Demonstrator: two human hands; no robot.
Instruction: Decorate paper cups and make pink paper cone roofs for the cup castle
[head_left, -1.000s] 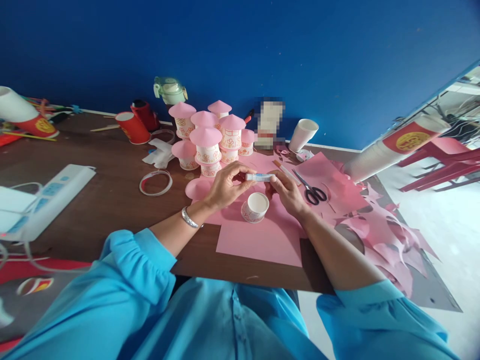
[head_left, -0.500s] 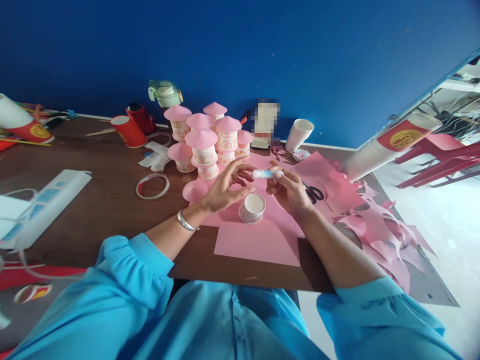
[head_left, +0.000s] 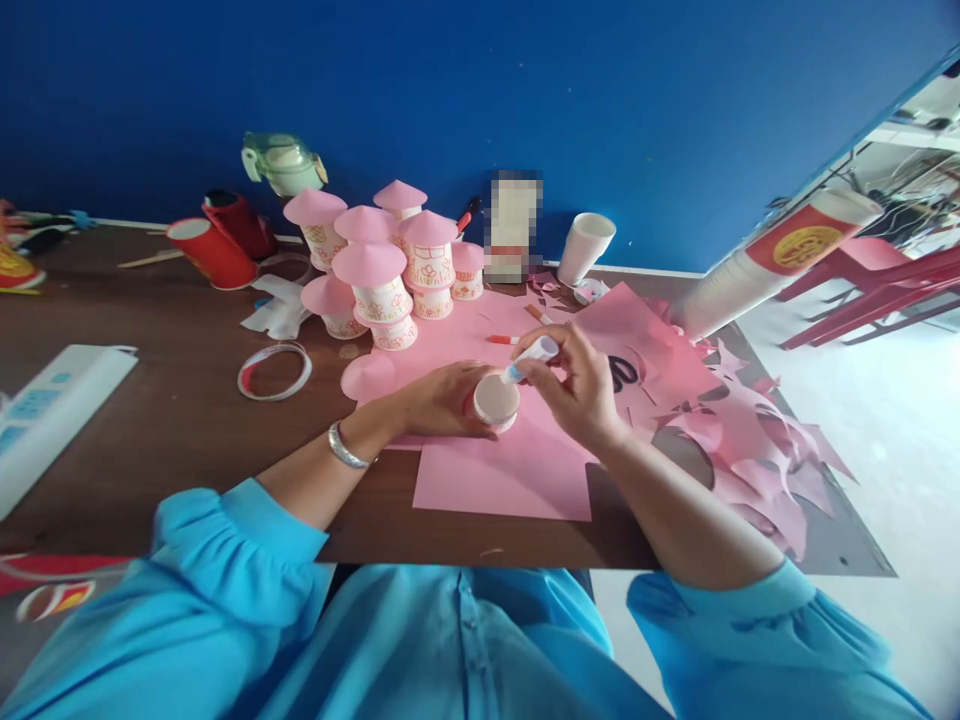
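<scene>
item: left hand (head_left: 435, 400), centre frame, now wrapped around small paper cup (head_left: 495, 400); right hand (head_left: 581, 385) pinches glue stick (head_left: 532, 355), lowered to cup rim. gluing under way, likely.

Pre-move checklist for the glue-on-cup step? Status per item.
1. Left hand steadying the small paper cup: ok, fingers wrap its side.
2. Right hand grip on the glue stick: ok.
3. Stick tip on the cup rim: ok, appears to touch.
4. Stick uncapped: cannot tell, tip too small.
5. Pink paper sheet under the cup: ok, lies flat.
6. Scissors away from the hands: not ok, right beside the right hand, partly hidden.
</scene>
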